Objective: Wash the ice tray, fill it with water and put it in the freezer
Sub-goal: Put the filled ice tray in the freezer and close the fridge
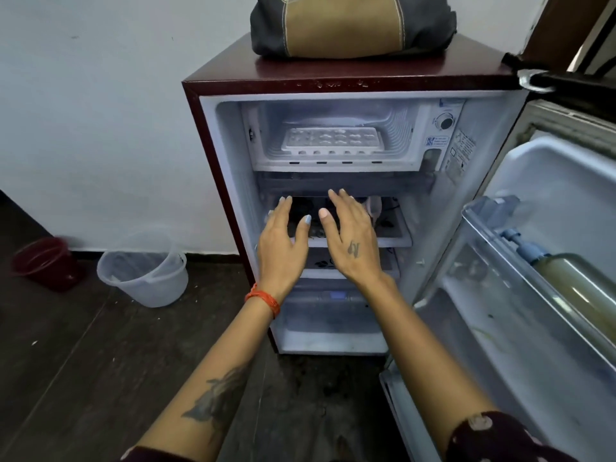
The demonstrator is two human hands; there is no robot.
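Observation:
The white ice tray (331, 140) lies flat on the floor of the freezer compartment (405, 135) at the top of a small maroon fridge (216, 155). The fridge door (520, 261) stands wide open to the right. My left hand (283, 241) and my right hand (350, 235) hover side by side in front of the shelves below the freezer, palms down, fingers straight and spread. Neither hand holds anything, and both are well below the tray.
A grey and tan bag (350, 25) sits on top of the fridge. A bottle (580, 281) stands in the door rack. On the dark floor at the left are a clear plastic bucket (143, 271) and a red tub (46, 261) by the white wall.

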